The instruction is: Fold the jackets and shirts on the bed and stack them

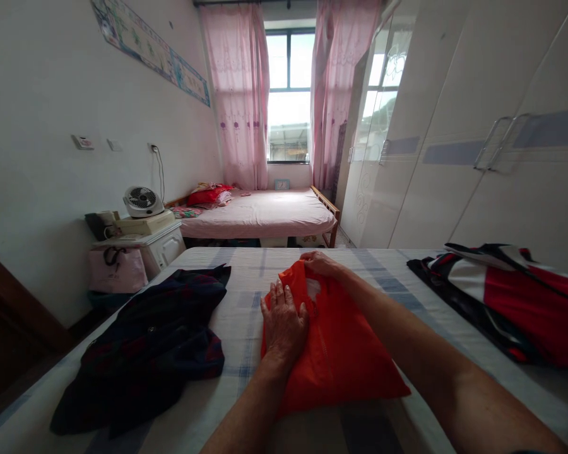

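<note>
An orange shirt [341, 359], folded into a rough rectangle, lies on the bed in front of me, its collar end pointing away. My left hand [284, 321] rests flat on its left side near the collar, fingers stretched out. At the far edge my right hand [319, 263] grips the collar area with bent fingers; part of the fingers is hidden by the fabric. A whitish patch shows inside the neck opening. To the left lies a dark plaid garment [156, 347], loosely spread and untouched.
On the right sits a pile of red, white and black clothes [515, 290]. The striped bedsheet [246, 277] lies under everything. Beyond stand a second bed [265, 214] with pink bedding, a white cabinet [163, 249] bearing a fan [142, 200], and a tall white wardrobe [435, 202].
</note>
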Demonstrator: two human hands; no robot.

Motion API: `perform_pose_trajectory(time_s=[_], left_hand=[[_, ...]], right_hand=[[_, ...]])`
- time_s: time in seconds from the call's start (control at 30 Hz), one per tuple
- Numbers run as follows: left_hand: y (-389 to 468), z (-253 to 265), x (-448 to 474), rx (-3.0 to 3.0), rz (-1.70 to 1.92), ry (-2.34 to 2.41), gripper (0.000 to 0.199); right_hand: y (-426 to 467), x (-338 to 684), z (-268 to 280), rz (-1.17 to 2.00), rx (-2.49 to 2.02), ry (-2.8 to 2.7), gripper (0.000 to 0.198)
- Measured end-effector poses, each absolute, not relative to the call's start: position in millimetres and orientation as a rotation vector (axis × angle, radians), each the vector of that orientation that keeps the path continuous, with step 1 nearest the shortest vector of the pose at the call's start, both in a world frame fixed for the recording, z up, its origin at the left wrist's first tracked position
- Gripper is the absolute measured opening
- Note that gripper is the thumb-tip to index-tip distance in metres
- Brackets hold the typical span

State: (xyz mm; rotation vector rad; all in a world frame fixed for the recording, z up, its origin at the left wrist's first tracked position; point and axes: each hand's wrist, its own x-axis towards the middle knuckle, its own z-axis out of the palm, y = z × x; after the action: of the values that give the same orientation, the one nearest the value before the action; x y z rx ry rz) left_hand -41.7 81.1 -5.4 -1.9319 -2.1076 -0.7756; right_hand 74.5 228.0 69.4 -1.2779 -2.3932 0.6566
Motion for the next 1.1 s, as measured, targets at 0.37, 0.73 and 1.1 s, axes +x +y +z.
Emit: perform_pose_trajectory(time_s=[0.37,0.73,1.1], left_hand=[[81.1,-5.9,-41.9,-1.932,-0.773,-2.098,0.056],[80.0,-2.7,-43.7,-2.061,-0.762,-1.973,0.048],[83.8,-6.9,-45.9,-2.103,-0.633,-2.087,0.049]], right_hand=[[236.8,89.2,81.4,0.597,-1.269,-2.485,0.031],[199.3,78.9,58.5,0.108,-1.293,-2.509,0.045],[176.3,103.3,46.2,-0.013,-1.509,-2.432,0.053]])
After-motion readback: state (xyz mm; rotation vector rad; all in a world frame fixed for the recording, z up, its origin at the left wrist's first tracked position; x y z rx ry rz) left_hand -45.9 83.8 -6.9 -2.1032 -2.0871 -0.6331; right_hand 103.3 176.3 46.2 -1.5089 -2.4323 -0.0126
